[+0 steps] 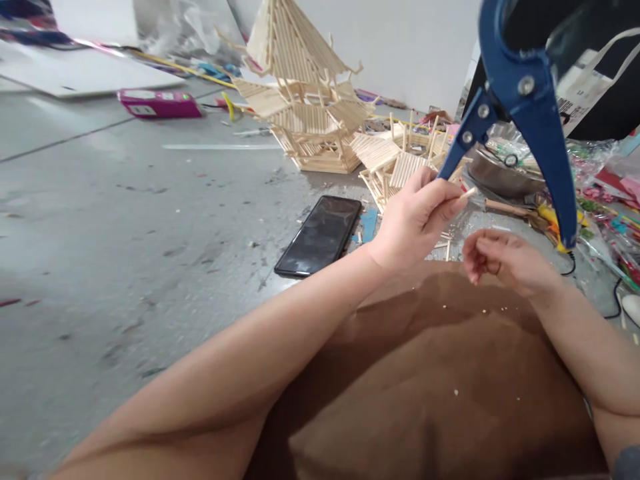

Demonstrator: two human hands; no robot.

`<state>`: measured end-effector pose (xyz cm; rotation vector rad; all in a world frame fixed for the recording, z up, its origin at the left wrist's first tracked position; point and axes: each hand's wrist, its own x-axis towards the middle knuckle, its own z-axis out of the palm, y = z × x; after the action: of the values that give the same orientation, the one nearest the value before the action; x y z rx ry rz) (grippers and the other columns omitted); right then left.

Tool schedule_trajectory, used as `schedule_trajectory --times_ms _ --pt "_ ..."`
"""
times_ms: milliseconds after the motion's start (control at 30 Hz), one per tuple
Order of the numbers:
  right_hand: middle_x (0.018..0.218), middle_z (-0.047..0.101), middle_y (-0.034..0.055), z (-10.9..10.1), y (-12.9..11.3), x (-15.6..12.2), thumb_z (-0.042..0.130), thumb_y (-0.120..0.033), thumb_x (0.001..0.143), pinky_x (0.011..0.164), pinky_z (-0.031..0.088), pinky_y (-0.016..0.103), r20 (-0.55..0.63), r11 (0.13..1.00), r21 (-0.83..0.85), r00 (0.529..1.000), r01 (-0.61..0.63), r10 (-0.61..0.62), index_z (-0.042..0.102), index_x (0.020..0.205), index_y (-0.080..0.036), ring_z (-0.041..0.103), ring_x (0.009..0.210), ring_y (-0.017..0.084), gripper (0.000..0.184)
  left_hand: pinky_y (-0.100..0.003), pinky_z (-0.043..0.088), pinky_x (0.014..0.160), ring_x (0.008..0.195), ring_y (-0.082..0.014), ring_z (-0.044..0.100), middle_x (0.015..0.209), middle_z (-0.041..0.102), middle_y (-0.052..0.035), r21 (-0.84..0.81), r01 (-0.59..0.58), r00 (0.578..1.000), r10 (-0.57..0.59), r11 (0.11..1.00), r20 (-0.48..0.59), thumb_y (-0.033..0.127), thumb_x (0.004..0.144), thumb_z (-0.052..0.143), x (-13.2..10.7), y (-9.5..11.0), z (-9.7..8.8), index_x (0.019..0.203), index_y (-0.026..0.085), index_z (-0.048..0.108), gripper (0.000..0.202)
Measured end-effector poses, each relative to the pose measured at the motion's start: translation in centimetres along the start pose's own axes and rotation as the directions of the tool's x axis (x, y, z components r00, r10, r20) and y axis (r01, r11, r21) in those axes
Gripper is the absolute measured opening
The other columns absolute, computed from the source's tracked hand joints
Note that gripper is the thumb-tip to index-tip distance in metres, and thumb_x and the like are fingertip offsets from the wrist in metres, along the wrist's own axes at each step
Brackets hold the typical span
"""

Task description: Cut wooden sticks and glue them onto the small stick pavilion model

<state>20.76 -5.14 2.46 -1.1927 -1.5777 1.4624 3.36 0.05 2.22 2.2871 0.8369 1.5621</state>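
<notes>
My left hand [415,220] is closed in a pinch on a short wooden stick [469,193], held up over my lap. Just below and to its right, my right hand [500,263] has its fingers curled inward; whether anything lies inside them is hidden. A blue plier-like cutter [520,87] hangs very close to the camera at the upper right, one handle reaching down toward my right wrist. What holds it is out of view. A brown cloth [440,387] dotted with wood crumbs covers my lap.
A black phone [320,235] lies on the grey floor left of my hands. Behind it stand a stick-built pagoda model [305,100] and smaller stick roof sections [395,163]. A metal bowl [500,175], packets and wires crowd the right; a pink box [160,103] lies far left.
</notes>
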Motion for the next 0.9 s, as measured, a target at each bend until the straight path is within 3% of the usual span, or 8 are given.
schedule_trajectory --times_ms 100,167,233,333,467,700,800,900 --pt "0.091 0.063 0.0083 2.8 -0.1 -0.7 0.046 -0.044 0.080 0.076 0.046 0.035 0.165 0.913 -0.402 0.986 0.064 0.003 0.055 0.100 -0.016 0.059 0.083 0.017 0.035 -0.032 0.044 0.072 0.078 -0.0142 0.050 0.073 0.046 -0.0019 0.017 0.004 0.997 -0.002 1.000 -0.076 0.033 0.084 0.042 0.5 0.3 -0.7 0.079 0.021 0.054 0.018" --pt "0.116 0.056 0.0154 5.2 0.3 -2.3 0.043 -0.046 0.081 0.091 0.038 0.041 0.322 0.760 -0.594 0.944 0.263 -0.075 0.049 0.116 -0.013 0.050 0.109 0.022 0.049 -0.032 0.044 0.073 0.078 -0.0143 0.050 0.073 0.046 -0.0019 0.015 0.006 0.995 -0.004 1.000 -0.095 0.032 0.085 0.041 0.5 0.3 -0.7 0.078 0.021 0.054 0.018" --pt "0.130 0.044 0.0165 7.4 1.6 -4.4 0.042 -0.051 0.080 0.101 0.026 0.045 0.559 0.592 -0.588 0.806 0.551 -0.194 0.042 0.126 -0.012 0.030 0.126 0.025 0.060 -0.033 0.044 0.073 0.077 -0.0141 0.049 0.072 0.046 -0.0018 0.005 0.008 0.997 -0.007 1.000 -0.080 0.031 0.084 0.042 0.4 0.2 -0.5 0.078 0.021 0.054 0.017" --pt "0.139 0.033 0.0072 9.3 4.5 -6.9 0.041 -0.048 0.081 0.106 0.017 0.042 0.787 0.448 -0.469 0.590 0.761 -0.179 0.036 0.131 -0.019 0.016 0.132 0.018 0.058 -0.032 0.044 0.072 0.075 -0.0135 0.049 0.072 0.047 -0.0014 -0.019 0.019 0.999 -0.020 1.000 -0.041 0.032 0.084 0.043 0.0 0.2 0.0 0.077 0.021 0.053 0.017" --pt "0.142 0.027 0.0030 7.7 6.9 -6.4 0.036 -0.049 0.083 0.106 0.005 0.048 0.771 0.357 -0.548 0.623 0.757 -0.137 0.030 0.134 -0.024 0.011 0.133 0.017 0.058 -0.030 0.043 0.070 0.071 -0.0123 0.048 0.073 0.048 -0.0016 -0.033 0.034 0.999 -0.035 0.999 -0.017 0.035 0.085 0.041 -0.2 0.4 0.4 0.076 0.020 0.052 0.021" --pt "0.140 0.031 0.0078 -2.1 7.5 -1.2 0.035 -0.041 0.086 0.102 0.017 0.052 0.298 0.152 -0.938 0.949 0.312 -0.106 0.036 0.132 -0.023 0.020 0.131 0.022 0.049 -0.028 0.042 0.066 0.067 -0.0117 0.047 0.072 0.049 -0.0019 -0.041 0.061 0.998 -0.062 0.997 -0.010 0.039 0.085 0.039 -0.4 0.4 0.6 0.074 0.020 0.052 0.025" --pt "0.130 0.046 0.0120 -5.8 7.6 -0.4 0.035 -0.031 0.086 0.101 0.019 0.053 0.039 0.093 -0.994 0.971 0.063 -0.234 0.054 0.117 -0.016 0.030 0.126 0.026 0.039 -0.026 0.042 0.063 0.065 -0.0113 0.046 0.071 0.048 -0.0016 -0.047 0.059 0.998 -0.059 0.997 0.001 0.036 0.085 0.041 -0.5 0.3 0.8 0.073 0.020 0.052 0.023" --pt "0.108 0.061 0.0125 -7.6 6.7 0.2 0.035 -0.032 0.085 0.096 0.032 0.045 -0.209 0.285 -0.953 0.895 -0.097 -0.394 0.064 0.096 -0.016 0.048 0.111 0.024 0.035 -0.025 0.041 0.063 0.066 -0.0108 0.046 0.069 0.047 -0.0010 -0.089 0.058 0.998 -0.055 0.994 0.037 0.030 0.084 0.043 -0.8 0.2 1.2 0.073 0.019 0.052 0.018"
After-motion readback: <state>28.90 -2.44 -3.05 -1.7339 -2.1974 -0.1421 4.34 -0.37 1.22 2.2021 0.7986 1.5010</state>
